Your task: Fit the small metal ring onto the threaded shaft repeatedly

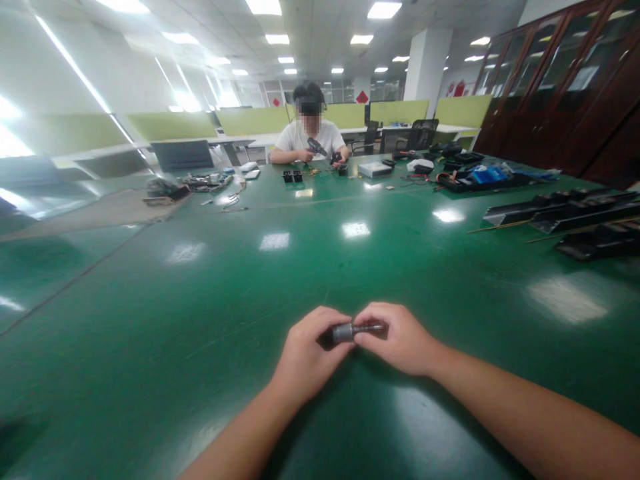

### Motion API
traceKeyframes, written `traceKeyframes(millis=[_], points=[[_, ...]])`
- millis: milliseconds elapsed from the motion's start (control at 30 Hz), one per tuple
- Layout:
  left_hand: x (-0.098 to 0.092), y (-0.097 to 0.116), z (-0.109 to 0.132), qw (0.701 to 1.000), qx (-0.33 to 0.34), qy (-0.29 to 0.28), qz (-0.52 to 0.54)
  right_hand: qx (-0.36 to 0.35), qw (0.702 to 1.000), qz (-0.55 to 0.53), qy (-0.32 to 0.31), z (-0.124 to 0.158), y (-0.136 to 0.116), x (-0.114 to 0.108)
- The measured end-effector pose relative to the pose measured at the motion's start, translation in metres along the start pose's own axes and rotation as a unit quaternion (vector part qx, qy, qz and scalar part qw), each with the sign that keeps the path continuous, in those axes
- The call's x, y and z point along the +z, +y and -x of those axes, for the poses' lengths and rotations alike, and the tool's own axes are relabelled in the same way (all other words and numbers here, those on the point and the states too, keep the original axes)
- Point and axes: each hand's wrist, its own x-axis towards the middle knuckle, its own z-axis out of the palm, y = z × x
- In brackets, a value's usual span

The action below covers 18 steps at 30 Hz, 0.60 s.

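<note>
Both my hands meet low in the middle of the view, just above the green table (210,313). My left hand (306,357) is closed around the thicker end of a small grey metal cylinder (345,332). My right hand (400,337) pinches the thin dark shaft that sticks out of that cylinder to the right. The part lies roughly level between the two hands. Fingers hide the rest of it.
A person in a white shirt (309,137) sits at the far side with a dark tool in hand. Small black parts (293,176), a grey box (375,169) and cables lie near them. Black trays and long dark pieces (560,213) line the right edge. Dark wooden cabinets (560,87) stand at right.
</note>
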Motion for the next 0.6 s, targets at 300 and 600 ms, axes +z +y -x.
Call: traceKeyframes(millis=[300, 600], points=[[0.0006, -0.0003, 0.0011, 1.000, 0.009, 0.005, 0.017, 0.003, 1.000, 0.008, -0.008, -0.0012, 0.0020, 0.0010], [0.0005, -0.0032, 0.0017, 1.000, 0.009, 0.010, 0.009, 0.015, 1.000, 0.004, -0.008, -0.0016, 0.0001, 0.0001]])
